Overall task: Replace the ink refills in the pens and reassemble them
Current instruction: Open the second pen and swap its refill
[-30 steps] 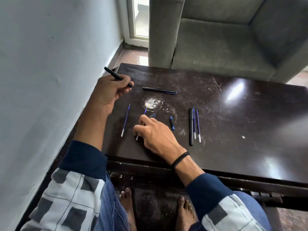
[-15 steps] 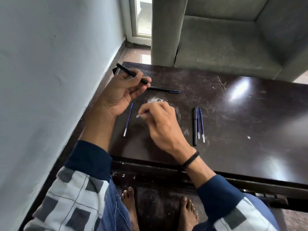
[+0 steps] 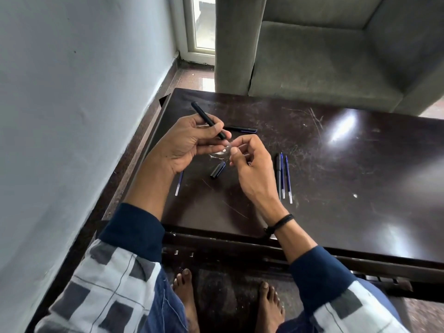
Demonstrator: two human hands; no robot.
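Left fingertips (image 3: pixel 213 142) and thumb are clamped round a slim black plastic pen barrel (image 3: pixel 207 120), gripped near its open end. Right fingertips (image 3: pixel 237 143) are pinched together on a thin plastic ink refill (image 3: pixel 227 143). Only its pale clear end shows; the right hand (image 3: pixel 252 169) hides the rest. The refill end sits right at the barrel mouth, and I can't tell if it's in yet. Left hand (image 3: pixel 187 145) and right hold both in the air, just beyond a short black pen cap with a blue end (image 3: pixel 218 169) lying on the dark scratched wooden table (image 3: pixel 360 188).

Risks:
- Off-axis entry: the refill is thin and likely bends or jams against the rim.
- Wrong end first: it wouldn't seat, so check before pushing.
- Light pinch: a slip would drop the refill to the table, maybe off the near edge.

Orientation: the barrel's long axis is diagonal. Closed end is up and far-left, toward the pale painted wall (image 3: pixel 72 116). Open mouth points near-right at the right fingertips. The refill looks roughly in line, but too little shows to be sure.

Around the cap:
- Left: a loose blue refill (image 3: pixel 179 183), partly under the left wrist.
- Beyond: a capped black pen (image 3: pixel 240 129).
- Right, past the right hand: a spare black barrel (image 3: pixel 278 174) and two blue refills (image 3: pixel 288 181), side by side and parallel.
- Well beyond: a grey upholstered armchair (image 3: pixel 312 68).
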